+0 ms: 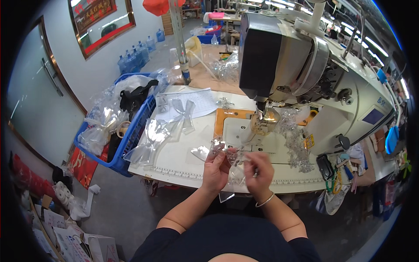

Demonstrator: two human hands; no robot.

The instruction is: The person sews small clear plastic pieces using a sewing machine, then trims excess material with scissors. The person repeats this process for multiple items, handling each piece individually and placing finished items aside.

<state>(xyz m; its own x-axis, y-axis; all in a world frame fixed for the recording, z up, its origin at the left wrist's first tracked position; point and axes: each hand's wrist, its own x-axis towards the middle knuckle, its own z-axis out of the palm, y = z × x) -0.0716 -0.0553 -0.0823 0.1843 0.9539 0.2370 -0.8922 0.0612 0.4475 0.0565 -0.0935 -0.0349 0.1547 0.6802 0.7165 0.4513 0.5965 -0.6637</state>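
Note:
My left hand [216, 169] is closed, its thumb and fingers pinching a clear plastic bow piece [200, 152] with glittery silver trim over the table's front edge. Close by on the right, my right hand [260, 172] is curled and a little blurred by motion; what its fingers hold is too small to make out. A transparent strip [227, 197] hangs below the hands, past the table edge. Beyond the hands stands the sewing machine [260, 54], its needle area [263, 111] over the metal plate. Two clear plastic bows [153, 136] [185, 114] lie to the left on the white table.
Silver trim [298, 150] is heaped right of the needle. A printed sheet [203, 101] lies behind the bows. At the left, a blue basket [118, 163] of plastic bags and black cloth abuts the table. Scissors [337, 181] and small tools hang at the right edge.

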